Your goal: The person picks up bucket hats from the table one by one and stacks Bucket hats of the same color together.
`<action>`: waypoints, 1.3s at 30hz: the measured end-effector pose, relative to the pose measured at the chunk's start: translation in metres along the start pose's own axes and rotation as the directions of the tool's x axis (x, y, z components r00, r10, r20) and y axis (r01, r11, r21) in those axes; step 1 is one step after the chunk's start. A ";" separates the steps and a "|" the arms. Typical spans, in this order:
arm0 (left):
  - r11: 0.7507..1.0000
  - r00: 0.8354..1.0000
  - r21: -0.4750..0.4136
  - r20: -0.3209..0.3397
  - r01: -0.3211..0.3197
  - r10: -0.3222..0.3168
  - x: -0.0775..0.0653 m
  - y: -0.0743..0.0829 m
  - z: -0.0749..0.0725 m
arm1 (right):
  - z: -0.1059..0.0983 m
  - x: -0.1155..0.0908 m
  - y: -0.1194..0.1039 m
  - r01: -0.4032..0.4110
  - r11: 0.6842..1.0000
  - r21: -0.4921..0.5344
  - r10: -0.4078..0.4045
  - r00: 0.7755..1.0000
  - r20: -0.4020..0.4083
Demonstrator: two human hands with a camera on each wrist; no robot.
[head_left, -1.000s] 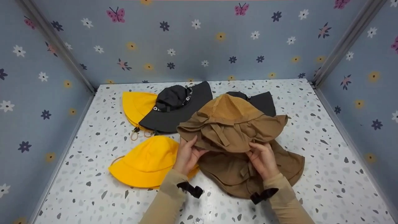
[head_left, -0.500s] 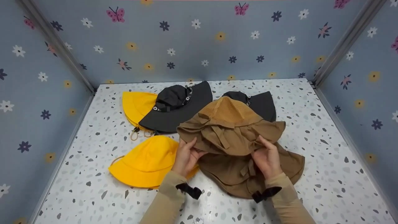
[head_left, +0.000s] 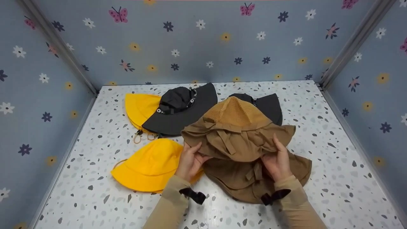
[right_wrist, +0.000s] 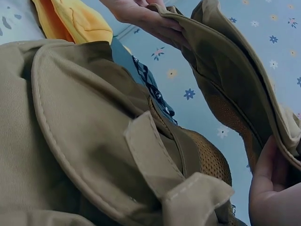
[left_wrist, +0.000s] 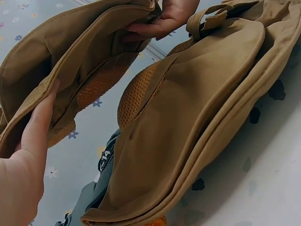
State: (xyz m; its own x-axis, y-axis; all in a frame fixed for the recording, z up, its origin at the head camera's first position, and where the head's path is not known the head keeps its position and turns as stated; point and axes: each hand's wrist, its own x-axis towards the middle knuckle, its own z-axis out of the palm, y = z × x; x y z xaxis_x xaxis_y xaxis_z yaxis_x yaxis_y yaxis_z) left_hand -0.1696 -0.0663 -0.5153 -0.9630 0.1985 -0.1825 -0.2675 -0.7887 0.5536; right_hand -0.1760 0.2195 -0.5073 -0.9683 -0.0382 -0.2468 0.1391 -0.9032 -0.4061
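Observation:
Both hands hold up a brown sun hat (head_left: 241, 140) with a tan mesh crown, a ruffled brim and a bow. The left hand (head_left: 190, 161) grips the brim's left part, thumb on top and fingers beneath. At the brim's right part the right hand (head_left: 277, 160) pinches the cloth, its thumb lying over the edge. Directly below, a second brown hat (head_left: 235, 178) with a similar bow rests on the table, partly covered by the held hat and the right hand. In the left wrist view, the lower hat's mesh crown (left_wrist: 136, 96) shows beside the raised brim (left_wrist: 70, 61).
A yellow hat (head_left: 152, 168) lies left of the hands, near the left forearm. Behind it a black hat (head_left: 181, 117) overlaps another yellow hat (head_left: 140, 108). A second black hat (head_left: 270, 108) sits behind the held hat. Patterned panels (head_left: 203, 41) enclose the speckled table (head_left: 343, 178).
The right hand has shifted right and slightly down along the held hat's brim, and its thumb now reaches higher over the cloth. The left hand stays nearly still; the hat's front edge dips lower.

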 end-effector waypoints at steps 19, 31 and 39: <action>1.000 1.000 0.018 -0.014 0.009 -0.009 -0.001 -0.001 -0.003 | -0.005 -0.004 -0.006 0.077 0.995 -0.069 -0.078 0.997 -0.019; 0.998 0.998 0.067 -0.065 -0.007 0.011 0.001 -0.001 -0.003 | -0.007 -0.010 -0.022 0.087 0.989 -0.121 -0.102 0.987 -0.126; 0.998 0.999 0.060 -0.037 -0.034 0.037 0.002 0.000 -0.003 | -0.010 -0.019 -0.031 0.073 0.994 -0.087 -0.081 0.992 -0.095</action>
State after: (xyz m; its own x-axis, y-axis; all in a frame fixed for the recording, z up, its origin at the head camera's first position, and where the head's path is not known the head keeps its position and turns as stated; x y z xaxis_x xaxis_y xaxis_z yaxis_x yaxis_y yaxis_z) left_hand -0.1714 -0.0677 -0.5186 -0.9702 0.1475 -0.1923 -0.2357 -0.7587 0.6073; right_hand -0.1599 0.2525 -0.4990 -0.9524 0.0757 -0.2954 0.0859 -0.8629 -0.4980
